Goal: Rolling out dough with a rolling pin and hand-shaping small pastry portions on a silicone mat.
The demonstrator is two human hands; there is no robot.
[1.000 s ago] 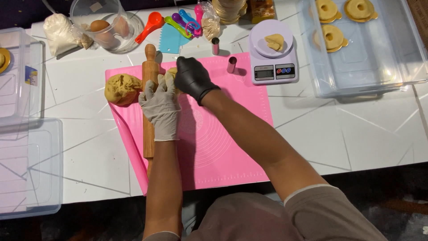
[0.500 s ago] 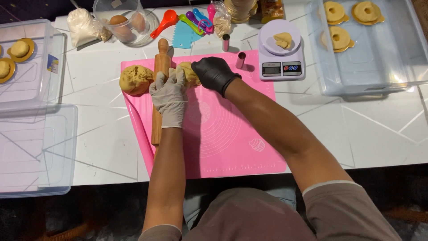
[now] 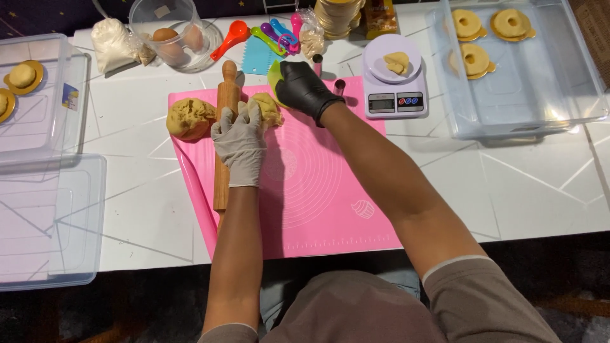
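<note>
While only the head view shows this moment, it shows the key relation plainly: the small dough piece point(image 3: 267, 109) lies between the two hands, at the far edge of the pink mat point(image 3: 318, 190) on the white table point(image 3: 521, 184). The left hand point(image 3: 240, 143), in a pale glove, lies palm down with its fingers spread loosely, its fingertips touching the near-left side of that piece; it grips nothing. Under this hand runs the wooden rolling pin point(image 3: 224, 136), its long axis pointing away from the person, almost straight up the picture. The right hand point(image 3: 304, 90), in a black glove, is curled around a yellow-green scraper point(image 3: 274, 75), whose blade meets the far-right side of the same piece. Both hands touch the dough; the left covers more of it. A larger dough lump point(image 3: 190, 118) sits just left of the pin, apart from both hands. Beyond the mat stand a kitchen scale point(image 3: 394, 82) with a bit of dough on it and a clear bin point(image 3: 527, 95) of ring-shaped pieces.

Compared with the frames of a second and half a second ago, the right hand has lifted off the dough top and moved to its far side, so the scraper now shows; the left hand has stayed on the pin and dough.
</note>
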